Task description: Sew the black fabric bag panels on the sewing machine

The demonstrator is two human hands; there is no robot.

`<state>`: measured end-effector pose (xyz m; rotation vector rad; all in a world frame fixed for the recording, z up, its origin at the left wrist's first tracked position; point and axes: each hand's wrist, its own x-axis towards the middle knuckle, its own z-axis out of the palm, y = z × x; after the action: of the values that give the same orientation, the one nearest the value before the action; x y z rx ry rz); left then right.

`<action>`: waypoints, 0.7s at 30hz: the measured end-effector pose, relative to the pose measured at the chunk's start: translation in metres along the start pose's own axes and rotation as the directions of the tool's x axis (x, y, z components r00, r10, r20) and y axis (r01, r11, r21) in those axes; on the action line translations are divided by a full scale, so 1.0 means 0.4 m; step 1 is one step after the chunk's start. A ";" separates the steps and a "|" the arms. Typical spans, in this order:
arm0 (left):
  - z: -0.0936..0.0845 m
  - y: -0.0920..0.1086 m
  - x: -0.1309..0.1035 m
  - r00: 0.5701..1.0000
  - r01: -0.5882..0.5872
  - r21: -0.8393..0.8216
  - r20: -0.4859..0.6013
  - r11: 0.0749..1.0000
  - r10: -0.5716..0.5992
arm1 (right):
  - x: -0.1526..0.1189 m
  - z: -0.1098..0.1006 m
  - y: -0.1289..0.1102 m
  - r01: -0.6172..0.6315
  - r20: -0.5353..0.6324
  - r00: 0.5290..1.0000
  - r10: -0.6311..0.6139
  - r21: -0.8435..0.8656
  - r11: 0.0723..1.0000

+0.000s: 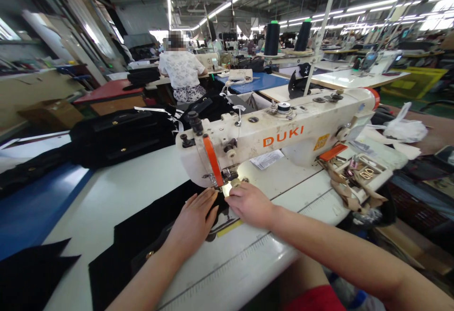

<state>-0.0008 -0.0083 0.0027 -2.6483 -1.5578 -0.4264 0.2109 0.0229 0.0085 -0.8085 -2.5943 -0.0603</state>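
The cloth, black, lies on the pale table beneath the left hand, its long axis running roughly from 2 o'clock, close to the needle area, down to 8 o'clock, where it spreads wide beyond the wrist. The left hand is the nearer to the bulk of it: palm down, fingers stretched out together and resting on it, gripping nothing that shows, with the tips pointing to about 1 o'clock, just beside the needle area. The right hand sits at roughly 3 o'clock from the left, its fingers curled and its tips close to the lit spot by the needle; whether they pinch the cloth or only press there, I cannot tell. From the right hand, the needle area is at about 10 o'clock. The machine stretches from there toward 2 o'clock. A tray of small parts sits well apart, at 2 to 3 o'clock from the right hand; black bags lie at 10 o'clock from the left.
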 end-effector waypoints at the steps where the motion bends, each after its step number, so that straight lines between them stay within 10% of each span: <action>1: -0.004 0.003 -0.014 1.000 0.006 -0.002 0.006 1.000 -0.006 | -0.005 -0.002 -0.001 0.003 -0.020 1.000 -0.003 0.014 1.000; 10: -0.133 0.036 -0.215 0.982 0.132 0.219 -0.162 0.967 -0.097 | -0.040 -0.014 -0.020 0.043 -0.129 0.991 -0.024 0.144 0.989; 16: -0.136 -0.040 -0.388 0.975 0.188 0.233 0.072 0.954 -0.210 | -0.063 -0.020 -0.046 0.073 -0.122 0.991 -0.045 0.237 0.969; 21: -0.293 -0.178 -0.284 0.815 0.568 0.231 -0.025 0.790 -0.579 | -0.061 -0.026 -0.054 0.085 -0.117 0.992 -0.051 0.302 0.950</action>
<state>-0.1394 -0.0898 0.0791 -1.9816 -2.2653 -0.1767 0.2212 -0.0097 0.0097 -0.5858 -2.4447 0.2656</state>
